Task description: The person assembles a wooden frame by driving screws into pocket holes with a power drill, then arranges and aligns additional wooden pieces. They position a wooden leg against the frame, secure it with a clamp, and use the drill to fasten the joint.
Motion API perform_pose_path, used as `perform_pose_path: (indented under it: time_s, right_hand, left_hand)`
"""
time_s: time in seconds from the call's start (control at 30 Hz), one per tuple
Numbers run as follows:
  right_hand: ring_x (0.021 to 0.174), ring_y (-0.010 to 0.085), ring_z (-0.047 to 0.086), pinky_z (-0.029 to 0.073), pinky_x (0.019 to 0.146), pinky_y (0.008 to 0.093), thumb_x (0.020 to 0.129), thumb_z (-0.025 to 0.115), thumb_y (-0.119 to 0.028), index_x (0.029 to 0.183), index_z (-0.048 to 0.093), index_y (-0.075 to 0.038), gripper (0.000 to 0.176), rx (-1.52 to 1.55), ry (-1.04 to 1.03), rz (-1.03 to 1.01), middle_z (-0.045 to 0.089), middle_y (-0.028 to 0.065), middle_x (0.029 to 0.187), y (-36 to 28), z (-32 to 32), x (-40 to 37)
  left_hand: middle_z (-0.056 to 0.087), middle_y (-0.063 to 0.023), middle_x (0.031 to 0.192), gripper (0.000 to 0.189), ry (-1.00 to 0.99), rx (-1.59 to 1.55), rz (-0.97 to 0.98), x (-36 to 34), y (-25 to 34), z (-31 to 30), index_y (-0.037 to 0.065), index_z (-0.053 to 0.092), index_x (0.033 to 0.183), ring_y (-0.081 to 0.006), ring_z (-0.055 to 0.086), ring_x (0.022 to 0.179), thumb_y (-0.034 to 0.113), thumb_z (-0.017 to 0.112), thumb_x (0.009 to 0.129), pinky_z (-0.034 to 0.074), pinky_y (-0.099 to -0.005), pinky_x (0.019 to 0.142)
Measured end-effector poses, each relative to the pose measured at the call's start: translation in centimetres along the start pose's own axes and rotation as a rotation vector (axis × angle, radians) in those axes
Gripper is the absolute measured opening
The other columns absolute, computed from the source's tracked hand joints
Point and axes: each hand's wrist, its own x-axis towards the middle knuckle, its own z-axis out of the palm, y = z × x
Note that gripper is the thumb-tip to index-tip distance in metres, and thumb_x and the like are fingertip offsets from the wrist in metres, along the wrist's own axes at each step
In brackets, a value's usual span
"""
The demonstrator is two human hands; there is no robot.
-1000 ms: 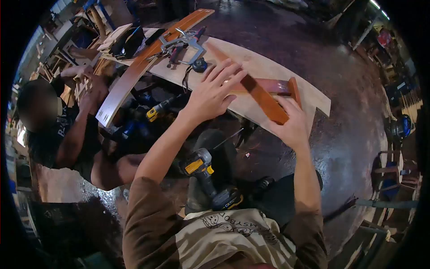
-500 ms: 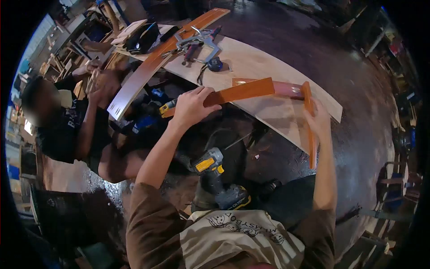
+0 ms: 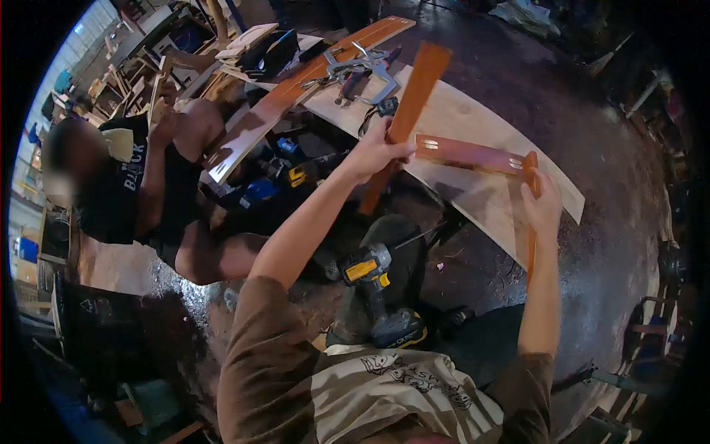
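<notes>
My left hand (image 3: 376,155) is closed around the middle of a loose orange-brown wooden board (image 3: 421,85), which slants steeply up and to the right. Just right of it lies a second board with pocket holes (image 3: 473,155) near both ends. Its right end meets a narrow wooden crosspiece (image 3: 532,185), and my right hand (image 3: 544,207) grips that crosspiece along its side. Both pieces are over the pale plywood sheet (image 3: 488,207). A yellow-and-black cordless drill (image 3: 370,268) with a long bit rests by my leg, close to my body.
Metal clamps (image 3: 362,74) lie on the plywood beside a long varnished plank (image 3: 285,96). More power tools (image 3: 299,174) sit in the shadow below. At left a seated co-worker (image 3: 140,177) holds a thin wooden piece (image 3: 157,92). A dark bin (image 3: 274,55) stands behind.
The board in my left hand has swung from nearly level to steeply tilted, uncovering the pocket-hole board. My left hand has moved right; my right hand still grips the crosspiece.
</notes>
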Motion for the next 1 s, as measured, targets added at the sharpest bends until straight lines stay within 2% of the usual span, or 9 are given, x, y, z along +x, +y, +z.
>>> perform_pose_path:
  time_s: [0.07, 0.2, 0.27, 0.33, 0.53, 0.63, 0.77, 0.83, 1.0]
  right_hand:
    - [0.118, 0.033, 0.059, 0.047, 0.1, 0.0408, 0.084, 0.071, -0.017, 0.124, 0.064, -0.008, 0.042, 0.013, -0.003, 0.065, 0.063, 0.0143, 0.125, -2.0, -0.1, 0.2]
    - [0.117, 0.0333, 0.06, 0.047, 0.1, 0.0399, 0.085, 0.071, -0.019, 0.121, 0.066, -0.007, 0.038, 0.156, 0.095, -0.072, 0.063, 0.015, 0.125, -2.2, 1.7, -0.2]
    - [0.118, 0.0334, 0.06, 0.047, 0.101, 0.0399, 0.085, 0.071, -0.02, 0.12, 0.067, -0.006, 0.038, 0.164, 0.111, -0.1, 0.063, 0.0154, 0.125, -2.2, 1.5, -0.5]
    - [0.121, 0.0312, 0.058, 0.044, 0.104, 0.0383, 0.083, 0.071, -0.011, 0.12, 0.065, -0.002, 0.038, 0.198, 0.056, -0.012, 0.063, 0.0149, 0.124, -2.7, 0.9, -0.9]
    - [0.12, 0.0334, 0.059, 0.046, 0.104, 0.0399, 0.079, 0.074, -0.013, 0.118, 0.066, -0.002, 0.042, 0.12, 0.087, 0.016, 0.063, 0.0175, 0.126, -1.0, 1.0, -1.5]
    - [0.117, 0.0349, 0.06, 0.048, 0.099, 0.0411, 0.084, 0.071, -0.019, 0.119, 0.066, -0.001, 0.04, 0.106, 0.121, -0.047, 0.063, 0.0177, 0.125, -0.6, 0.5, -1.7]
    - [0.115, 0.0355, 0.061, 0.049, 0.098, 0.0413, 0.083, 0.071, -0.018, 0.118, 0.066, 0.0, 0.04, 0.091, 0.134, -0.054, 0.064, 0.0179, 0.122, -0.8, -0.3, -1.7]
    - [0.12, 0.0333, 0.059, 0.046, 0.104, 0.0408, 0.08, 0.07, -0.015, 0.121, 0.066, -0.005, 0.042, 0.125, 0.107, 0.031, 0.063, 0.0153, 0.127, -2.0, -1.4, -1.8]
    - [0.119, 0.0336, 0.059, 0.047, 0.102, 0.0417, 0.08, 0.068, -0.016, 0.121, 0.065, -0.007, 0.042, 0.095, 0.075, 0.03, 0.064, 0.0154, 0.126, -1.5, -1.4, -1.2]
  left_hand:
    - [0.057, -0.0023, 0.087, 0.043, -0.001, -0.192, 0.085, 2.6, 1.1, 1.9, 0.01, 0.043, 0.13, -0.0126, 0.059, 0.078, 0.023, 0.068, 0.096, 0.05, -0.0326, 0.071]
    - [0.056, -0.0035, 0.088, 0.035, -0.027, -0.486, 0.111, 6.4, 3.6, 4.0, 0.01, 0.043, 0.125, -0.0142, 0.057, 0.074, 0.03, 0.06, 0.101, 0.049, -0.0334, 0.069]
    - [0.057, -0.0057, 0.091, 0.032, -0.102, -0.668, 0.11, 7.9, 4.7, 4.3, 0.01, 0.047, 0.119, -0.0185, 0.058, 0.075, 0.039, 0.042, 0.106, 0.049, -0.0356, 0.071]
    - [0.06, -0.0078, 0.093, 0.041, -0.141, -0.768, 0.142, 8.3, 6.1, 4.9, 0.009, 0.052, 0.112, -0.0222, 0.059, 0.077, 0.042, 0.029, 0.11, 0.049, -0.0371, 0.073]
    - [0.064, -0.0091, 0.091, 0.041, -0.163, -0.762, 0.278, 10.3, 9.8, 5.1, 0.008, 0.059, 0.11, -0.0238, 0.062, 0.081, 0.041, 0.035, 0.108, 0.051, -0.0382, 0.075]
    - [0.065, -0.0091, 0.091, 0.04, -0.134, -0.773, 0.304, 10.5, 11.1, 4.9, 0.007, 0.059, 0.109, -0.0242, 0.063, 0.083, 0.04, 0.036, 0.108, 0.051, -0.0387, 0.076]
    - [0.065, -0.0096, 0.094, 0.039, -0.142, -0.762, 0.367, 10.1, 12.4, 4.5, 0.007, 0.059, 0.111, -0.0245, 0.062, 0.084, 0.039, 0.037, 0.107, 0.05, -0.0403, 0.076]
    - [0.065, -0.0096, 0.094, 0.038, -0.153, -0.765, 0.35, 9.8, 12.8, 4.4, 0.007, 0.058, 0.111, -0.0246, 0.062, 0.084, 0.039, 0.037, 0.107, 0.05, -0.0402, 0.076]
    - [0.064, -0.0094, 0.092, 0.038, -0.134, -0.794, 0.315, 8.7, 13.2, 4.7, 0.007, 0.057, 0.111, -0.0246, 0.061, 0.082, 0.038, 0.035, 0.107, 0.05, -0.0397, 0.075]
